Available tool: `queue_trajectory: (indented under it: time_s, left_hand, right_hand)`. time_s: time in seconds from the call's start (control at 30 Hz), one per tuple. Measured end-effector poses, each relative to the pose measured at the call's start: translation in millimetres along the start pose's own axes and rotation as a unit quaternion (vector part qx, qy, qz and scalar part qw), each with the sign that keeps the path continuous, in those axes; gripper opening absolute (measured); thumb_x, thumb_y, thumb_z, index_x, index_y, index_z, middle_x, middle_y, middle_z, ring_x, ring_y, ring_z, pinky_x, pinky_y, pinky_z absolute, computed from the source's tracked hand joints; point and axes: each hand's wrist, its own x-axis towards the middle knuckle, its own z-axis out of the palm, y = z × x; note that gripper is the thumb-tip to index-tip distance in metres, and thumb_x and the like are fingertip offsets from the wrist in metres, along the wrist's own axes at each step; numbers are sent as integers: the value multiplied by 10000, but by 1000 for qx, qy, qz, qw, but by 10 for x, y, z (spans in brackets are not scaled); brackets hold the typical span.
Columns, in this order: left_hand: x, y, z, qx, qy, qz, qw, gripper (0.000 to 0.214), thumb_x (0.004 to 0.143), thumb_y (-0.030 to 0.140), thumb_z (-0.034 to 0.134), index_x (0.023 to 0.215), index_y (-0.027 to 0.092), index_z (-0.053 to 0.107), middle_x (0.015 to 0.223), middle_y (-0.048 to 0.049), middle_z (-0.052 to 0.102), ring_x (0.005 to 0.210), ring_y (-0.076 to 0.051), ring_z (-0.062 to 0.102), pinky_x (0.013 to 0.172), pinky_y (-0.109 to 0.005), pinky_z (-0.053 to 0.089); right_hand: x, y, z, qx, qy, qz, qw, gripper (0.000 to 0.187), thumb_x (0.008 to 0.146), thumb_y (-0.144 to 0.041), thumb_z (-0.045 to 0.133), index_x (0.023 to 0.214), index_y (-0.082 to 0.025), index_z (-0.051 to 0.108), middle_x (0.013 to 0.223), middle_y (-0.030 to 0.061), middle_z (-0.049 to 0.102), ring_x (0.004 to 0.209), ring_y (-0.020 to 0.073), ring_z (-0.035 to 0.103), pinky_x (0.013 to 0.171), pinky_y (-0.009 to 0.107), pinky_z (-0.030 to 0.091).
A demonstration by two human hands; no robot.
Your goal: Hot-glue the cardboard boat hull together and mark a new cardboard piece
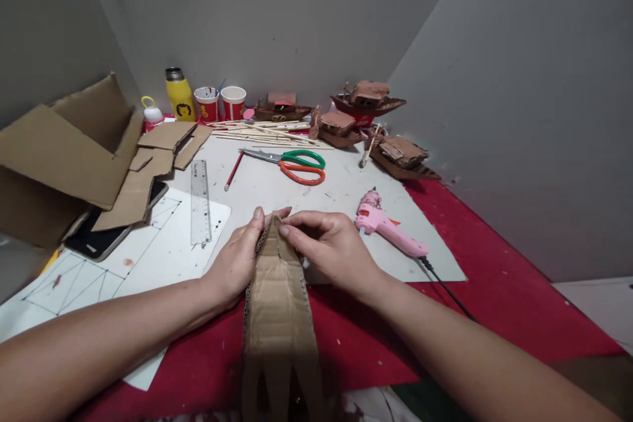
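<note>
A folded piece of brown corrugated cardboard (277, 306) stands lengthwise between my hands, its far tip pinched together. My left hand (240, 257) presses against its left side, fingers closed on the edge. My right hand (329, 247) grips the right side, its fingertips pinching the cardboard's top near the tip. Both hands rest over a white sheet (346, 191) on the red table cover (494, 290).
A pink glue gun (388, 227) with a black cord lies just right of my right hand. Scissors (297, 165), a red pencil (233, 171), a clear ruler (200, 201), wooden sticks (262, 132), cardboard boat models (368, 122), cups, a yellow bottle (179, 95), a cardboard box (64, 151) and a phone (99, 241) lie beyond.
</note>
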Motion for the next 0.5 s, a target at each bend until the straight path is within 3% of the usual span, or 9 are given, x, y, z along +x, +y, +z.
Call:
queue_trajectory:
  time_s: [0.3, 0.4, 0.5]
  left_hand:
    - [-7, 30, 2, 29, -4, 21, 999, 454, 936, 533, 394, 1076, 279, 743, 1188, -2, 711, 1227, -239, 572, 1087, -335, 374]
    - [-3, 47, -5, 40, -13, 24, 999, 511, 939, 570, 357, 1137, 270, 721, 1185, -17, 713, 1230, -253, 570, 1094, -375, 378]
    - [-13, 73, -20, 102, -16, 25, 994, 565, 957, 586, 286, 1283, 274, 626, 1308, 10, 642, 1297, -232, 510, 1145, -367, 311]
  right_hand:
    - [12, -30, -3, 37, -12, 33, 999, 126, 777, -219, 635, 706, -175, 730, 820, 27, 716, 744, 137, 634, 651, 238, 486]
    - [20, -50, -18, 37, -10, 59, 997, 120, 760, -232, 654, 696, -162, 728, 688, 7, 671, 625, 114, 580, 593, 230, 461]
    - [49, -41, -39, 70, -34, 130, 988, 143, 742, -277, 677, 728, -142, 721, 549, -25, 591, 485, 88, 493, 495, 219, 408]
